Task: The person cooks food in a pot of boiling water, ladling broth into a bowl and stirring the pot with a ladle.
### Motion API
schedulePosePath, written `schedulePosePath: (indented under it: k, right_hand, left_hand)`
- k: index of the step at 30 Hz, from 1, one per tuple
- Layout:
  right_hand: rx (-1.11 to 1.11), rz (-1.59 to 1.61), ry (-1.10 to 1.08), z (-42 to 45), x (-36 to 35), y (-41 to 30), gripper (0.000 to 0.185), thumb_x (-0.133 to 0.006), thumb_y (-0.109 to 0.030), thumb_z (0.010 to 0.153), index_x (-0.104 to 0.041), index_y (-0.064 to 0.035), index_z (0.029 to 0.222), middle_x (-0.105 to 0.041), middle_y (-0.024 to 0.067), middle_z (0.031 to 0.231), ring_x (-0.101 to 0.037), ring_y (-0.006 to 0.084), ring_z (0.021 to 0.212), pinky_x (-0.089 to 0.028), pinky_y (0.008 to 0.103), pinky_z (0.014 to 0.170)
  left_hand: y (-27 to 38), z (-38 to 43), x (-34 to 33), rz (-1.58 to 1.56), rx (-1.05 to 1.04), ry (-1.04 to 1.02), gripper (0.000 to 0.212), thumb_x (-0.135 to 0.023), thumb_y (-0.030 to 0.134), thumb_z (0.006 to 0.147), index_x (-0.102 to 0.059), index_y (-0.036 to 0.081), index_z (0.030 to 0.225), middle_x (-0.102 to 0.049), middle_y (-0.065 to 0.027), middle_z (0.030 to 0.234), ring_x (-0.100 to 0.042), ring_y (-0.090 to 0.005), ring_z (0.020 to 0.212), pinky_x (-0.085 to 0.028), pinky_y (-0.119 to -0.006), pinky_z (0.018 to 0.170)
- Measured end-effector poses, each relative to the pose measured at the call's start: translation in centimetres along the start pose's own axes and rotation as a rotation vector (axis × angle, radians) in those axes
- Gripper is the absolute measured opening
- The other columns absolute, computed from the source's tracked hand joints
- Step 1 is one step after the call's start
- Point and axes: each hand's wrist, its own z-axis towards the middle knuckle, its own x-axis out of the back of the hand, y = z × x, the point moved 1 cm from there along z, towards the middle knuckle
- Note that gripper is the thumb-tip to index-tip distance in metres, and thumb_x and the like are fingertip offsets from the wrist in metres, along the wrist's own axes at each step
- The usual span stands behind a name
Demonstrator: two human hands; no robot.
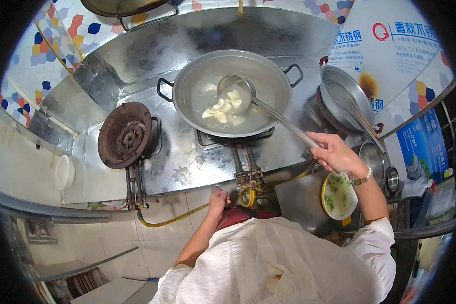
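Note:
My right hand [332,150] grips the handle of a metal ladle [285,122], whose bowl sits in a large two-handled metal pot [233,55] on the middle burner. Several pale dumplings [228,105] lie in and beside the ladle's bowl, in cloudy liquid. My left hand [219,197] is low in front of my body, left of the burner's gas valve; its fingers look curled, but whether it holds something cannot be told. Below my right hand stands a yellow-and-white bowl [339,195] with pale broth and chopped greens.
An unused rusty burner [124,135] stands at left, with a yellow gas hose [171,221] below it. At right, a metal wok [344,89] holds long wooden sticks [364,121]; metal bowls [372,161] sit nearby. A white plastic container [65,173] is at far left.

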Motion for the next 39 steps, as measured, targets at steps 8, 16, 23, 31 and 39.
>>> schedulePosePath:
  k: [8, 16, 23, 31, 39]
  right_hand:
    - [0.061, -0.268, 0.195, -2.1, 1.3, 1.9, 0.050, -0.052, -0.004, 0.082, -0.039, -0.0026, 0.129, -0.048, -0.0003, 0.063, -0.041, 0.0040, 0.046, -0.036, 0.0211, 0.042]
    - [0.468, -0.644, 0.502, -1.0, 0.4, 7.9, 0.051, -0.057, -0.001, 0.074, -0.043, -0.0002, 0.124, -0.057, 0.0237, 0.087, -0.054, 0.0397, 0.079, -0.044, 0.0392, 0.071]
    - [0.572, -0.512, 0.661, 0.8, -1.9, 10.5, 0.051, -0.054, 0.001, 0.074, -0.041, 0.0022, 0.123, -0.057, 0.0253, 0.094, -0.056, 0.0382, 0.083, -0.045, 0.0383, 0.073]
    - [0.500, -0.383, 0.646, 1.3, -3.7, 10.9, 0.050, -0.057, -0.002, 0.075, -0.041, 0.0069, 0.121, -0.056, 0.0269, 0.102, -0.058, 0.0349, 0.092, -0.044, 0.0348, 0.079]
    - [0.502, -0.310, 0.640, 1.4, -4.2, 12.1, 0.050, -0.056, -0.003, 0.077, -0.040, 0.0070, 0.123, -0.056, 0.0275, 0.103, -0.058, 0.0342, 0.091, -0.044, 0.0336, 0.080]
  left_hand:
    - [-0.8, 0.2, 0.0, 0.025, -0.018, -0.020, 0.015, -0.049, 0.010, 0.085, -0.058, -0.002, 0.084, -0.057, -0.0060, 0.070, -0.054, -0.0119, 0.055, -0.046, -0.023, 0.050]
    - [-0.5, -0.5, -0.3, 0.045, -0.011, -0.034, 0.015, -0.048, 0.010, 0.085, -0.058, -0.001, 0.082, -0.055, -0.0043, 0.069, -0.053, -0.0120, 0.054, -0.045, -0.023, 0.050]
    - [-0.2, -1.0, -0.4, 0.059, -0.025, -0.031, 0.015, -0.047, 0.011, 0.086, -0.057, 0.001, 0.079, -0.053, -0.0033, 0.064, -0.050, -0.0107, 0.052, -0.042, -0.023, 0.047]
    - [-0.5, -1.4, 0.0, 0.133, -0.039, 0.023, 0.022, -0.048, 0.016, 0.087, -0.056, -0.001, 0.075, -0.054, -0.0055, 0.063, -0.049, -0.0122, 0.050, -0.040, -0.025, 0.046]
    - [-2.9, -2.6, 2.1, 0.243, -0.036, 0.102, 0.016, -0.048, 0.014, 0.085, -0.055, -0.001, 0.083, -0.055, -0.0073, 0.067, -0.055, -0.0158, 0.055, -0.043, -0.025, 0.049]
